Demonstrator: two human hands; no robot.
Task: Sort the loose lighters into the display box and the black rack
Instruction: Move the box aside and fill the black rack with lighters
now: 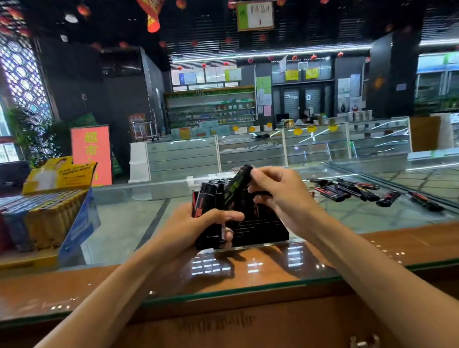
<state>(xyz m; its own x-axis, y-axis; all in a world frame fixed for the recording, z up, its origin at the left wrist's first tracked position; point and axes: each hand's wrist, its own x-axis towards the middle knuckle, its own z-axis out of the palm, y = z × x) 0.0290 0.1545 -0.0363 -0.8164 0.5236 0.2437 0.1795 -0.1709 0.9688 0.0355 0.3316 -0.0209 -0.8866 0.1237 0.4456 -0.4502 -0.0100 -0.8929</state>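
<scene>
Several loose lighters (pixel 361 191) lay on the glass surface (pixel 122 226) to the right, apart from the black rack (pixel 257 229). The right hand (pixel 276 194) had its grip clamped on a black lighter (pixel 237 184), tilted above the rack's slots. The left hand (pixel 199 225) gripped the rack's left end. Entering slanted, the lighter might catch a divider or topple those standing beside it. The display box (pixel 78 227) stood well left.

The rack (pixel 257 230) stands on the surface (pixel 123 231) at the middle, near its front edge. The display box (pixel 79 229), with rows of lighters (pixel 42 213) in it, sits well to its left, and loose lighters (pixel 388 198) lie spread on the surface to its right.
</scene>
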